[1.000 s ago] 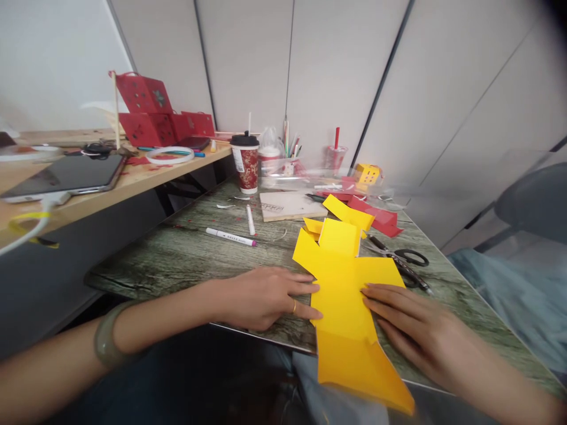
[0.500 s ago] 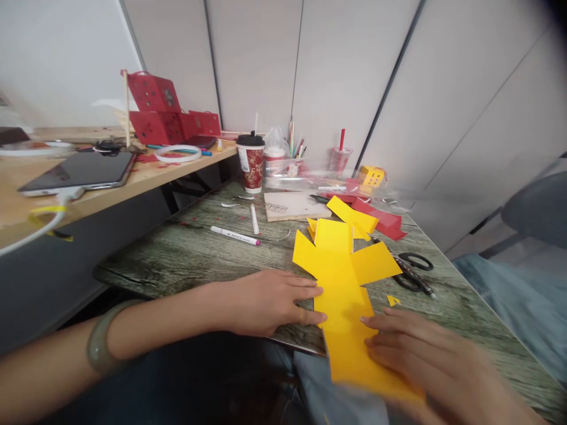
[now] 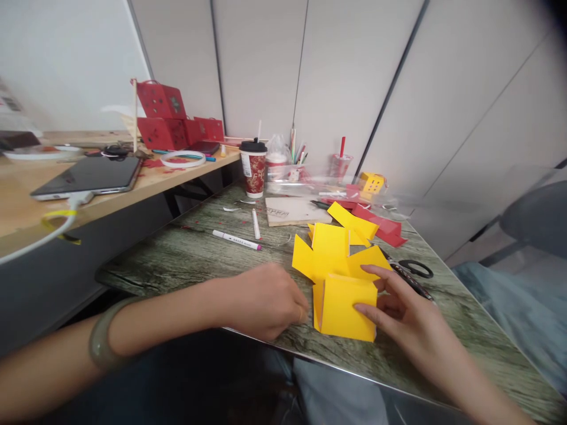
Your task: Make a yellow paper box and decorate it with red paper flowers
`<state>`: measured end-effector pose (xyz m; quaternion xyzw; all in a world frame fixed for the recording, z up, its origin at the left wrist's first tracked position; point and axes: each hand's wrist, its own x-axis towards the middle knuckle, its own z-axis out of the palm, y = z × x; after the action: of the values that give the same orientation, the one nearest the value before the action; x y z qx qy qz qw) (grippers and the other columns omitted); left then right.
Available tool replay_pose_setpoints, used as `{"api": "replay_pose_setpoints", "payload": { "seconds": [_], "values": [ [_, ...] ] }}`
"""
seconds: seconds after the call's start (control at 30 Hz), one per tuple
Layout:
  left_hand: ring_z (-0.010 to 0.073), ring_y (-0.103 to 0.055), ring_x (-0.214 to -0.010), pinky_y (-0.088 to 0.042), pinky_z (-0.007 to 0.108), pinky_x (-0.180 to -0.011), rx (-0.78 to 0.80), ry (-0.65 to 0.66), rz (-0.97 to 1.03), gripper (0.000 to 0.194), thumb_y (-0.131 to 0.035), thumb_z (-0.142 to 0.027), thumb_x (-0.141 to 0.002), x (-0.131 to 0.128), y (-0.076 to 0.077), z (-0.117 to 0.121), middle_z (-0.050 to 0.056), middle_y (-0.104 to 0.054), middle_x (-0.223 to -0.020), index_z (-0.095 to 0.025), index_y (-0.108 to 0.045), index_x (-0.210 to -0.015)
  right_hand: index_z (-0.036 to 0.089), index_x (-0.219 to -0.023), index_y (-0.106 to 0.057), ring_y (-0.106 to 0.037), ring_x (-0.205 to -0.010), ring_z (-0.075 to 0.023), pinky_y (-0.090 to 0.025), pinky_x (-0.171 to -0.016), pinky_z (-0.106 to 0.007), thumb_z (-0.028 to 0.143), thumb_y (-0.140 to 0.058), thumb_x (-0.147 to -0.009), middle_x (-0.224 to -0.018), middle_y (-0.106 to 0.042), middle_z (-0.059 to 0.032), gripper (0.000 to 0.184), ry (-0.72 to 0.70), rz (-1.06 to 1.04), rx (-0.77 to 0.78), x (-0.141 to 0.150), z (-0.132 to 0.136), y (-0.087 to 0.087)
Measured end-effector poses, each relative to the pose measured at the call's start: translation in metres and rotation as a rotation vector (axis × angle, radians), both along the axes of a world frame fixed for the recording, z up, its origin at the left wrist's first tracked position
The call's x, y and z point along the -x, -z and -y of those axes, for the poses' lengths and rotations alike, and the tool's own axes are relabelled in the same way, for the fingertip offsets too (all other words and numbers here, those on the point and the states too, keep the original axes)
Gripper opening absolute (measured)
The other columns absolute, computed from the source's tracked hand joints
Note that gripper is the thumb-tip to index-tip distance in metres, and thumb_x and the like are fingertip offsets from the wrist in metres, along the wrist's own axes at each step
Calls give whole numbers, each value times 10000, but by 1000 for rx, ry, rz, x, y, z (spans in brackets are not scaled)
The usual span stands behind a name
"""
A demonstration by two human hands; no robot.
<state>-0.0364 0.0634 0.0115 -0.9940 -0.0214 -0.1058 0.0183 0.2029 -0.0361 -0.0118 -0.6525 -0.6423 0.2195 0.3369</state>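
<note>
A yellow cardboard box cutout [image 3: 330, 248] lies on the dark wood-grain table, its side flaps spread at the far end. Its near panel [image 3: 348, 307] is folded up and over towards the far side, standing like a partly closed box. My right hand [image 3: 401, 310] grips this panel's right edge, thumb on the face and the other fingers at the edge and behind. Just left of the cutout, my left hand [image 3: 270, 301] is closed with curled fingers, slightly apart from the cardboard; nothing shows in it. A bangle circles the left wrist.
Black-handled scissors [image 3: 414, 271] lie to the right, beside a loose yellow strip [image 3: 349, 221] and red scraps [image 3: 385, 224]. A white marker [image 3: 237, 239], a pale board [image 3: 296, 211] and a lidded cup [image 3: 254, 171] stand or lie farther back. Red boxes [image 3: 162, 133] sit on the left shelf.
The near panel of the yellow cutout has been folded up and away from me by my right hand. My left hand has drawn off the cardboard and its fingers have curled in.
</note>
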Motion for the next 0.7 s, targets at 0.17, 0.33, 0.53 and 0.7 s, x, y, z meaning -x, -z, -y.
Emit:
{"api": "replay_pose_setpoints", "payload": {
  "seconds": [0.17,0.33,0.53,0.7],
  "values": [
    [118,-636,-710,-455,223,-667,214,-218,436,274,-413,-78,-737,-23,-43,-21,2,-708,-775,-172,-670,-744,252,-1137,-410,-612,-738,-182,-519,-630,-300,472,-595,-740,-780,-584,-9,490,40,-124,10,0,-4,4],
    [207,-578,-980,-448,338,-821,392,-404,331,390,-506,-198,-756,-77,-53,-75,74,-624,-1122,-171,-564,-1141,256,-1105,-395,-622,-824,-191,-513,-702,-317,418,-686,-675,-893,-638,-31,543,47,-390,49,5,-10,1],
    [157,-618,-642,-479,252,-614,474,-341,189,186,-641,-94,-606,-102,-28,-105,20,-687,-722,-116,-685,-785,180,-897,-573,-594,-637,-128,-437,-525,-214,417,-704,-656,-773,-657,-21,363,62,-644,245,7,-12,-8],
    [159,-624,-814,-484,284,-736,451,-322,394,236,-528,-69,-723,-83,-19,-75,67,-689,-925,-113,-661,-913,167,-808,-643,-565,-650,-125,-437,-589,-232,437,-676,-679,-739,-632,-19,301,120,-702,227,4,-11,-10]
  ]
}}
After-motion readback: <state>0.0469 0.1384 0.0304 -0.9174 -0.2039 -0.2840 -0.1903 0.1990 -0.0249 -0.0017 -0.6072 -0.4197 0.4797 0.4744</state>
